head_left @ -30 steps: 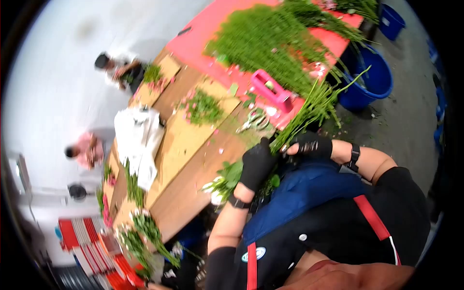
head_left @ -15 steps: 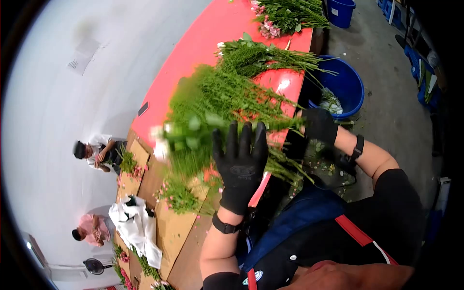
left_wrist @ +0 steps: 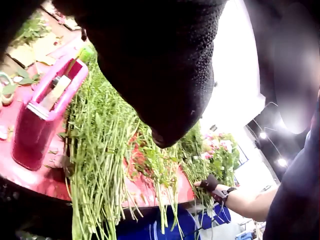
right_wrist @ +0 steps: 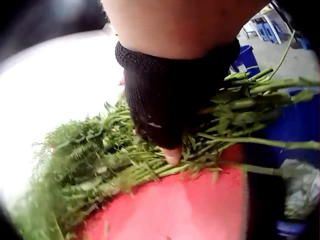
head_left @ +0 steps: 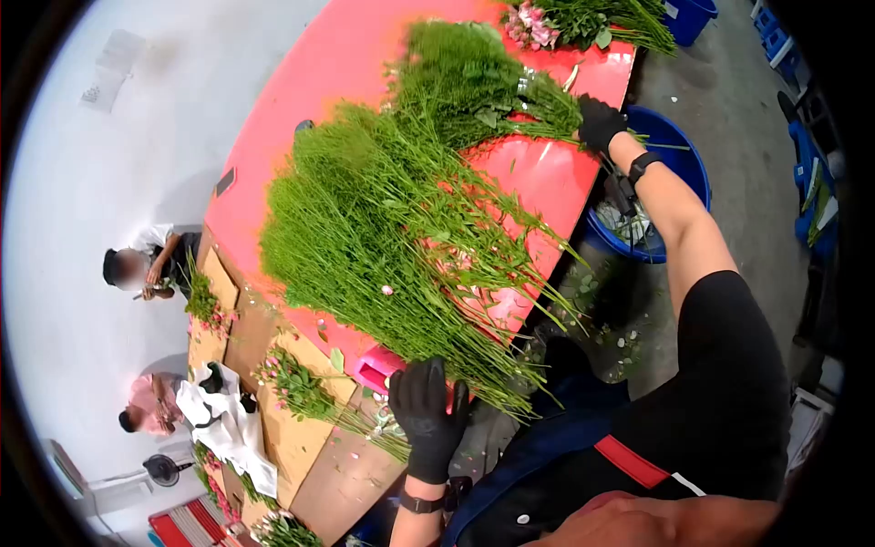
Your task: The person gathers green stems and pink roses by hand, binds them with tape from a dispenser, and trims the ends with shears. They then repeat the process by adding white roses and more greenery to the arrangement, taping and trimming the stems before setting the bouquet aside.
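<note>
My right hand (head_left: 600,123), in a black glove with a bare thumb tip, grips the stems of a leafy green bunch (head_left: 465,77) at the red tabletop's far edge. In the right wrist view the thumb lies against the stems (right_wrist: 150,172); the other fingers are hidden. My left hand (head_left: 428,415), also gloved, hovers with loosely bent fingers and nothing seen in it. It is beside a pink plastic holder (head_left: 375,366) and the cut ends of a wide heap of feathery green stems (head_left: 346,228). The left wrist view shows the holder (left_wrist: 35,135) with a pale object inside.
A blue bucket (head_left: 697,173) stands on the floor beyond the table edge, below my right hand. Pink flowers (head_left: 530,27) lie at the far end of the red tabletop (head_left: 292,100). Two people (head_left: 155,401) are at the far side. A white cloth (head_left: 223,428) lies on the table.
A second ago both hands held a bunch with white flowers near my body. My right hand has moved away to the far bunch. My left hand has come back toward the pink holder.
</note>
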A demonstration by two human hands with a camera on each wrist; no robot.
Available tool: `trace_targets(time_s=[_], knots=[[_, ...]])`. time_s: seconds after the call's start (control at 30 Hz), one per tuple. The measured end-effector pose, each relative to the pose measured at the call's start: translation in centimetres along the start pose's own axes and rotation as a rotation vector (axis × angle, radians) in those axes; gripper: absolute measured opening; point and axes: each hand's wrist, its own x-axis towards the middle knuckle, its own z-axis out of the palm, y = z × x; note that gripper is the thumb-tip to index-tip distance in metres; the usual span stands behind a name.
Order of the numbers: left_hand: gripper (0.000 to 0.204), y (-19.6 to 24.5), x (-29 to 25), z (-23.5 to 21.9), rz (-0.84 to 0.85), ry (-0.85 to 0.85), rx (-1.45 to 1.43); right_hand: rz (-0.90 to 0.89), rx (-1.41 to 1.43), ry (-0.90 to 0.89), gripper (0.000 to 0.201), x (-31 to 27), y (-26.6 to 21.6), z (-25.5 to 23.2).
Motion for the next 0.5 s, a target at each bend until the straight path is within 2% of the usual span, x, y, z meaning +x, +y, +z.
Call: trace_targets(time_s=[0.07,0.1,0.17,0.23,0.27,0.33,0.43,0.5], knots=[[0.054,-0.9,-0.7,0.4,-0.045,0.005,-0.018,-0.017,0.098,-0.079,0.093,1.3,1.4,-0.9],[0.054,-1.1,-0.9,0.6,-0.074,0.011,-0.020,-0.018,0.166,-0.139,0.091,1.7,1.6,-3.0],[0.054,-1.3,-1.2,0.9,-0.126,0.027,-0.020,-0.036,0.211,-0.131,0.089,3.1,2.4,-5.5],[0.053,-1.2,-1.5,1.5,-0.139,0.040,-0.043,-0.111,-0.013,0.070,0.080,5.4,3.1,-6.0],[0.051,-1.0,-1.6,2.0,-0.146,0.047,-0.076,-0.074,-0.026,0.047,0.073,5.7,3.0,-6.7],[0.049,-1.0,-1.6,2.6,-0.123,0.093,-0.115,-0.025,-0.128,-0.003,0.072,6.5,3.3,-5.3],[0.053,0.2,-1.2,3.1,-0.122,0.041,-0.142,0.028,-0.153,-0.159,0.072,5.7,2.6,-3.4],[0.051,0.4,-1.3,3.3,-0.129,0.040,-0.136,0.121,-0.121,-0.096,0.074,4.7,2.4,-1.9]])
